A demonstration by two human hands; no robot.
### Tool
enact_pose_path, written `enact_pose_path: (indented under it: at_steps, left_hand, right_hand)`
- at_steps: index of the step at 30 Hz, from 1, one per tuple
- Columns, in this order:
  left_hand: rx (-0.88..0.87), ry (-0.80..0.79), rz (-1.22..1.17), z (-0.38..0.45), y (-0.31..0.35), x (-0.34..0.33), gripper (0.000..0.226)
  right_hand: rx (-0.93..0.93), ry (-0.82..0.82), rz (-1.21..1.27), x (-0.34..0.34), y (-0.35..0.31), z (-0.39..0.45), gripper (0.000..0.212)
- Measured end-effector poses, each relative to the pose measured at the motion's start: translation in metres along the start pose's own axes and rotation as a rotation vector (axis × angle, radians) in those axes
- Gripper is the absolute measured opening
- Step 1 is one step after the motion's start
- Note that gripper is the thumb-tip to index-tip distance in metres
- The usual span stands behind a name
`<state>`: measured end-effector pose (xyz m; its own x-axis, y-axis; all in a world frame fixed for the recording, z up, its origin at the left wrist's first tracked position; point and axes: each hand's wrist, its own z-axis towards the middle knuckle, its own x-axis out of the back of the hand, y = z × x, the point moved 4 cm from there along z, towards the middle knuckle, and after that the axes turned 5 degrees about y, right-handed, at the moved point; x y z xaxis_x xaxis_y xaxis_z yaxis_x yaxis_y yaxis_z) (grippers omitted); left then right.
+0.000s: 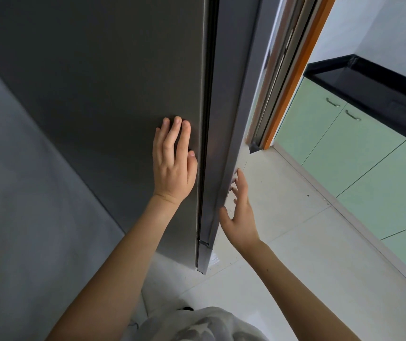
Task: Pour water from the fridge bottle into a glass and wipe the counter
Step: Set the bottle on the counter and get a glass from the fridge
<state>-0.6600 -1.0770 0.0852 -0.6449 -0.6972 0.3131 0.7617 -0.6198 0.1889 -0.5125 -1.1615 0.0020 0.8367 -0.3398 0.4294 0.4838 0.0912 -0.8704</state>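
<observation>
1. Tall grey fridge (98, 94) filling the left and middle of the view, door shut; dark seam running down between its front face and its right side panel.
2. Pale tiled floor (295, 254) stretching from the foot of the fridge to the right.
3. Mint-green cabinets (359, 153) along the right, two small metal handles near their top edge.
4. Black bench (369, 82) on top of those cabinets, upper right, well apart from the fridge; white wall behind it.
5. Orange door frame (293, 77) slanting down just beside the fridge's right side.
6. Light-coloured garment (197, 326) at the bottom edge, part of the person.
7. Left hand (173, 158) laid flat on the fridge front near the seam, fingers straight and close together, holding nothing.
8. Right hand (240, 207) beside the fridge's right edge, fingers spread and relaxed, fingertips at or touching the side panel; holding nothing.
9. Water bottle, glass: none visible anywhere; cannot tell what sits behind the shut fridge door.
</observation>
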Motion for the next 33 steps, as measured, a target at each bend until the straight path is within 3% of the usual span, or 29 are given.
enact_pose_path:
  at_steps: [6,12,20,24,33]
  left_hand:
    - [0.042,-0.041,0.021,0.005,0.010,0.014,0.044]
    - [0.082,-0.152,0.017,0.001,0.031,0.027,0.031]
    - [-0.055,-0.294,-0.052,-0.019,0.088,0.019,0.014]
    - [-0.198,-0.299,-0.105,-0.029,0.133,0.007,0.008]
    - [-0.261,-0.518,-0.268,-0.078,0.225,-0.044,0.028]
  right_hand:
    - [0.052,-0.015,-0.178,0.022,0.001,0.007,0.071]
    - [0.233,0.034,-0.361,0.050,-0.005,0.018,0.047]
    - [0.257,0.099,-0.488,0.102,0.011,0.013,0.045]
    - [0.247,0.163,-0.519,0.144,0.030,-0.002,0.045]
    - [0.029,0.286,-0.605,0.239,0.098,-0.064,0.049]
